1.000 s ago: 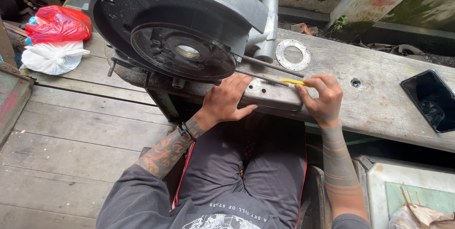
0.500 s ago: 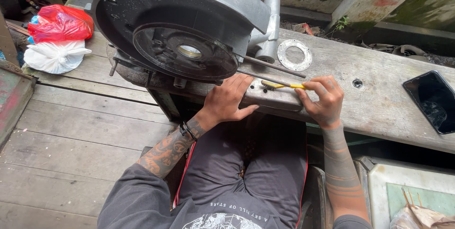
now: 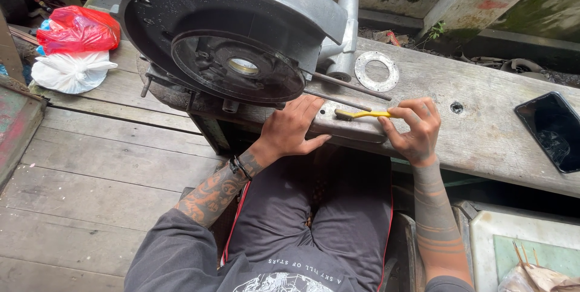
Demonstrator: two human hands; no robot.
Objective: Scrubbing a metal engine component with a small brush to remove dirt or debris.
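A large grey metal engine casing (image 3: pixel 241 32) stands on a weathered wooden bench (image 3: pixel 483 135), its dark round inside facing me. My left hand (image 3: pixel 293 129) lies flat on a grey metal part (image 3: pixel 350 126) at the bench's front edge, just below the casing. My right hand (image 3: pixel 414 129) grips a small yellow-handled brush (image 3: pixel 362 113), whose head rests on that metal part. Two thin metal rods (image 3: pixel 347 86) stick out from the casing toward the right.
A flat metal ring gasket (image 3: pixel 377 71) lies on the bench behind the brush. A black phone (image 3: pixel 551 132) rests at the bench's right end. Red and white plastic bags (image 3: pixel 75 50) sit on the plank floor at left. A pale tray (image 3: pixel 519 249) sits at lower right.
The brush has slid a little to the left along the metal part in my right hand. My left hand stays pressed flat in place.
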